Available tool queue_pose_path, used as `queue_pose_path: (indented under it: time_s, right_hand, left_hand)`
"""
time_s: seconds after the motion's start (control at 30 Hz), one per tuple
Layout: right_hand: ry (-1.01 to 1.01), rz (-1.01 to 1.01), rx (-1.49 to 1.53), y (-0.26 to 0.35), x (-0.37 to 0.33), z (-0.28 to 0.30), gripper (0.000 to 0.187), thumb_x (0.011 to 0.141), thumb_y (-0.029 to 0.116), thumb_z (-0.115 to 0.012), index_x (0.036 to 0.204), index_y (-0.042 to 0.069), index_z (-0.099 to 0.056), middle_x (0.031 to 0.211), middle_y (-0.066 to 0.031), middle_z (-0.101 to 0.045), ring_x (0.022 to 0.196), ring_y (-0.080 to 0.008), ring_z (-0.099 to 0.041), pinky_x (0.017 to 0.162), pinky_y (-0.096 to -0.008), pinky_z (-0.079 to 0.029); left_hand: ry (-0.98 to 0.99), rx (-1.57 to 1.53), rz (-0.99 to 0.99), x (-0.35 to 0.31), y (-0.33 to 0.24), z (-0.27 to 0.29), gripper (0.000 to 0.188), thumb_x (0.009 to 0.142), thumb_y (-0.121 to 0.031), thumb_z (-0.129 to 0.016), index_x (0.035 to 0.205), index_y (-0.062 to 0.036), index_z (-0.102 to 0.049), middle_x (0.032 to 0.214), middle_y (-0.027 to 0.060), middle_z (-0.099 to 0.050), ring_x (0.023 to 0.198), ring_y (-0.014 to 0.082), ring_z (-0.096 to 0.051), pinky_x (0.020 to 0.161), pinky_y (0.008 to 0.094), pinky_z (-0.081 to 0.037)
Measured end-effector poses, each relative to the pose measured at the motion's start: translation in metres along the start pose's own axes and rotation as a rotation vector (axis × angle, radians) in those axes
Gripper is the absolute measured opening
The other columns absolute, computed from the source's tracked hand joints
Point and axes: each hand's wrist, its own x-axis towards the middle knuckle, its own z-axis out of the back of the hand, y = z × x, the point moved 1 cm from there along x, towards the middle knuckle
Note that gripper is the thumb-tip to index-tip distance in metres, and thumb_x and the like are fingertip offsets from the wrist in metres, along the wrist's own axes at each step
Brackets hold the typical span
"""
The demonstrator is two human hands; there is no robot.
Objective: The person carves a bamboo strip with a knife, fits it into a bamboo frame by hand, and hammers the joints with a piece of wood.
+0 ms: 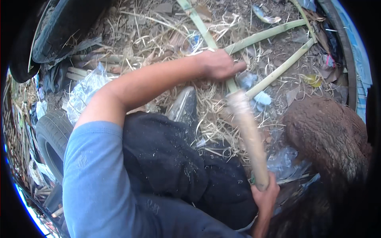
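The left hand (219,64) is closed around a green cane (231,85) far out over the littered ground, pinning it down where several other green stalks (262,36) fan away to the far right. The right hand (265,195), near and low, grips the butt of a pale club-like tool (249,133) whose far end is blurred just beside the left hand; it may be a blade or a stick, the blur makes it hard to tell. The cane lies on dry straw (206,107) mixed with plastic scraps (85,89). A dark shoe (183,105) sits just near of the left wrist, and dark trousers dusted with chaff fill the near middle. A brown rough stump (329,135) stands at the right, a tyre (51,139) at the left.

The main risk is to the left fingers: the tool's end lands right beside them, and a stroke that glances off the smooth round cane could slide toward the knuckles. The cane rests on loose straw, so it could roll or spring under a blow. The shoe also sits close to the line of the swing.
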Motion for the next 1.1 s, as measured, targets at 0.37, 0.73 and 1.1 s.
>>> queue_pose_path:
  time_s: [0.37, 0.73, 1.1]
  right_hand:
    - [-0.037, -0.026, 0.089, -0.02, -0.011, 0.003, 0.052, 0.06, 0.012, -0.071, 0.109, 0.002, -0.056, 0.081, -0.0222, -0.064, 0.079, -0.0414, -0.066, 0.071, -0.0452, -0.051]
    - [-0.226, -0.037, 0.056, 0.009, -0.007, 0.007, 0.05, 0.062, 0.011, -0.069, 0.109, 0.002, -0.056, 0.08, -0.0235, -0.066, 0.08, -0.0429, -0.066, 0.071, -0.0454, -0.051]
    - [0.04, -0.136, -0.087, -0.014, -0.008, 0.017, 0.052, 0.06, 0.01, -0.07, 0.109, 0.001, -0.056, 0.078, -0.0217, -0.064, 0.078, -0.0388, -0.068, 0.071, -0.042, -0.052]
  left_hand:
    - [-0.108, 0.064, -0.108, 0.002, 0.021, -0.009, 0.033, 0.102, -0.032, -0.021, 0.098, -0.0066, -0.042, 0.059, 0.0114, -0.053, 0.052, 0.0303, -0.055, 0.05, 0.0514, -0.046]
    - [0.005, -0.003, -0.013, 0.0, 0.009, 0.0, 0.024, 0.099, -0.029, -0.03, 0.106, -0.0081, -0.041, 0.062, 0.0166, -0.057, 0.059, 0.0391, -0.059, 0.053, 0.0543, -0.045]
    - [0.007, -0.037, -0.066, 0.0, 0.001, -0.009, 0.03, 0.101, -0.031, -0.025, 0.095, -0.0041, -0.037, 0.054, 0.0107, -0.049, 0.049, 0.0298, -0.052, 0.043, 0.0502, -0.042]
